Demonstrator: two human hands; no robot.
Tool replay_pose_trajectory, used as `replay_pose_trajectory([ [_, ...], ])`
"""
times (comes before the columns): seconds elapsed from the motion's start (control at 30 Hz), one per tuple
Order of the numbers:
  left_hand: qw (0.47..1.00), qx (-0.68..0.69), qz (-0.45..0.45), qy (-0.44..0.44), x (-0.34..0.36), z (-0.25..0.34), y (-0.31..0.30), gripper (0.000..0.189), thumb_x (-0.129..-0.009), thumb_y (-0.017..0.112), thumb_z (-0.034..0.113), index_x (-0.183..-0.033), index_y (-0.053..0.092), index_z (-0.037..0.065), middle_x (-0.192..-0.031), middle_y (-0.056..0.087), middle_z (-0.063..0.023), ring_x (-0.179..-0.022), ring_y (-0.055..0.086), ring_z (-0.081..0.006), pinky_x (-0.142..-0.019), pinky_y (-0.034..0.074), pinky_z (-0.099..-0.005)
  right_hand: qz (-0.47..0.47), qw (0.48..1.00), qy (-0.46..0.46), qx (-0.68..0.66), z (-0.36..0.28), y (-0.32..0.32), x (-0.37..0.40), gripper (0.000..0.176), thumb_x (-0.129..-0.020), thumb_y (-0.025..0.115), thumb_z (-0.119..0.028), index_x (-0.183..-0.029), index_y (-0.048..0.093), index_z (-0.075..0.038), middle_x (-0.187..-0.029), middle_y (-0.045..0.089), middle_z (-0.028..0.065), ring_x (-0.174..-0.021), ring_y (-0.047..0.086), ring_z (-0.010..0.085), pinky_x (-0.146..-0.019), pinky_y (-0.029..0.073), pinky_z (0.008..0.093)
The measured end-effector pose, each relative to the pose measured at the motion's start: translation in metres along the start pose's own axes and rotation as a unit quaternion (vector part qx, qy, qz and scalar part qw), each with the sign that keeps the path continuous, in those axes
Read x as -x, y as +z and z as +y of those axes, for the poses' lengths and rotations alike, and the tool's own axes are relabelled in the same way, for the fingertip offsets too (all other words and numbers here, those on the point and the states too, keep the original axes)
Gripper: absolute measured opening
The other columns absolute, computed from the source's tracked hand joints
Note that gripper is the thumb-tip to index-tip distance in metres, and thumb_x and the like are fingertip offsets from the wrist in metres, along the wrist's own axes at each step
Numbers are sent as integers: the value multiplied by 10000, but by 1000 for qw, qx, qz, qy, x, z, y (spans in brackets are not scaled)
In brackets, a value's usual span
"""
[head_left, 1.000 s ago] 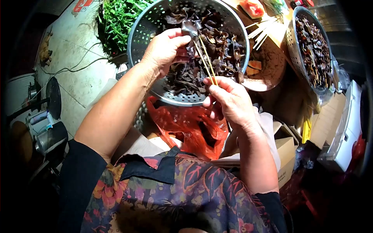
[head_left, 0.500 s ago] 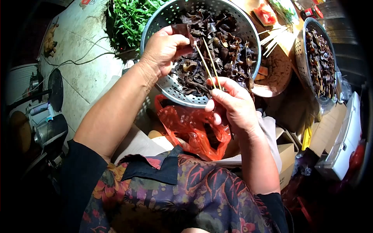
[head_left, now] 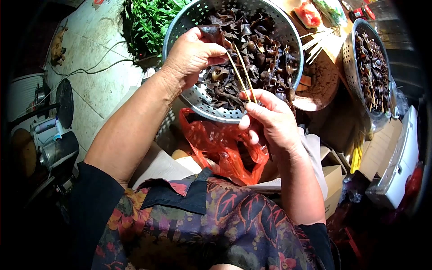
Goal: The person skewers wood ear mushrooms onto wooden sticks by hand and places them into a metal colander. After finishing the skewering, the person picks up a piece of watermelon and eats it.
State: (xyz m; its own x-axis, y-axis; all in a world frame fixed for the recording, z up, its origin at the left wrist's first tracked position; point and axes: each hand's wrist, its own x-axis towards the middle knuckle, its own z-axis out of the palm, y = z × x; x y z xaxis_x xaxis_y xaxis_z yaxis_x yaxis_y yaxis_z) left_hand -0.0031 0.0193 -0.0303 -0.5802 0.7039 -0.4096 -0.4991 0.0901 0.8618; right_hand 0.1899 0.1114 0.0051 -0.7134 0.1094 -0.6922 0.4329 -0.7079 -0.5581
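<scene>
Closer to the stick tips than half a second ago, the left hand (head_left: 191, 56) pinches a dark mushroom piece (head_left: 210, 31) in closed fingers. The right hand (head_left: 272, 123) grips two skewers (head_left: 240, 72). They slant far-left, their tips just right of the mushroom piece, above the colander (head_left: 204, 105).
</scene>
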Motion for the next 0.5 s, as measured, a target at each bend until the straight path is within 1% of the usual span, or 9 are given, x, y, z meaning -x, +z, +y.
replay_pose_trajectory([
  [0.07, 1000, 7, 2, 13, -1, -3, 0, 254, -748, 615, -41, -987, 542, 8, -875, 629, -75, -776, 630, -172, -712, 540, -295, 2, 1000, 1, -2, 0, 0, -1, 209, -888, 494, -81, -1092, 475, -38, -660, 613, 106, -396, 502, 129, -377, 410, 211],
  [0.13, 992, -89, 17, 84, -2, -6, 1, 279, -735, 581, -61, -1005, 554, 7, -889, 633, -62, -808, 622, -147, -740, 520, -274, -4, 1000, 2, -14, 1, -1, -2, 200, -889, 490, -73, -1085, 471, -38, -657, 611, 110, -393, 500, 131, -375, 409, 214],
  [0.17, 992, -89, 17, 84, -2, -7, 2, 279, -735, 581, -61, -1005, 554, 7, -889, 633, -62, -808, 622, -147, -740, 520, -274, -4, 1000, 2, -14, 1, -2, -2, 200, -889, 490, -73, -1085, 471, -38, -657, 611, 110, -393, 500, 131, -375, 409, 214],
  [0.23, 973, -146, -8, 181, 0, -9, 6, 319, -723, 539, -75, -1028, 571, 13, -904, 639, -48, -828, 615, -118, -767, 498, -249, -9, 1000, 12, -22, 0, -3, -2, 180, -889, 491, -69, -1066, 474, -38, -655, 610, 112, -395, 502, 133, -375, 409, 216],
  [0.27, 973, -146, -8, 180, 1, -10, 7, 319, -723, 539, -75, -1028, 571, 13, -904, 639, -48, -828, 615, -118, -767, 498, -249, -9, 1000, 12, -23, 0, -4, -3, 180, -889, 491, -69, -1066, 474, -38, -655, 610, 112, -395, 502, 133, -375, 409, 216],
  [0.33, 969, -150, -54, 191, 3, -11, 10, 344, -722, 511, -85, -1038, 588, 26, -909, 643, -36, -843, 611, -100, -787, 487, -237, -21, 999, 11, -28, 2, -5, -3, 159, -887, 494, -68, -1043, 479, -38, -654, 610, 113, -394, 502, 134, -375, 408, 214],
  [0.37, 967, -180, -74, 163, 5, -10, 9, 387, -744, 523, -92, -1116, 551, 12, -955, 631, -42, -892, 605, -115, -861, 472, -269, -20, 999, 10, -28, 2, -6, -3, 159, -887, 494, -68, -1043, 479, -38, -654, 610, 113, -394, 502, 134, -375, 408, 214],
  [0.47, 976, -152, -86, 134, 10, -9, 14, 350, -757, 526, -77, -1091, 575, 12, -948, 637, -42, -883, 607, -114, -838, 485, -271, -15, 1000, 1, -24, 3, -8, -4, 146, -884, 501, -73, -1025, 484, -39, -655, 611, 114, -395, 503, 132, -374, 407, 211],
  [0.5, 977, -159, -65, 122, 10, -11, 16, 282, -800, 548, -20, -1077, 589, 13, -937, 643, -45, -865, 613, -119, -803, 503, -282, -11, 1000, -2, -20, 3, -8, -4, 142, -884, 504, -77, -1020, 486, -38, -655, 611, 115, -396, 504, 132, -374, 407, 209],
])
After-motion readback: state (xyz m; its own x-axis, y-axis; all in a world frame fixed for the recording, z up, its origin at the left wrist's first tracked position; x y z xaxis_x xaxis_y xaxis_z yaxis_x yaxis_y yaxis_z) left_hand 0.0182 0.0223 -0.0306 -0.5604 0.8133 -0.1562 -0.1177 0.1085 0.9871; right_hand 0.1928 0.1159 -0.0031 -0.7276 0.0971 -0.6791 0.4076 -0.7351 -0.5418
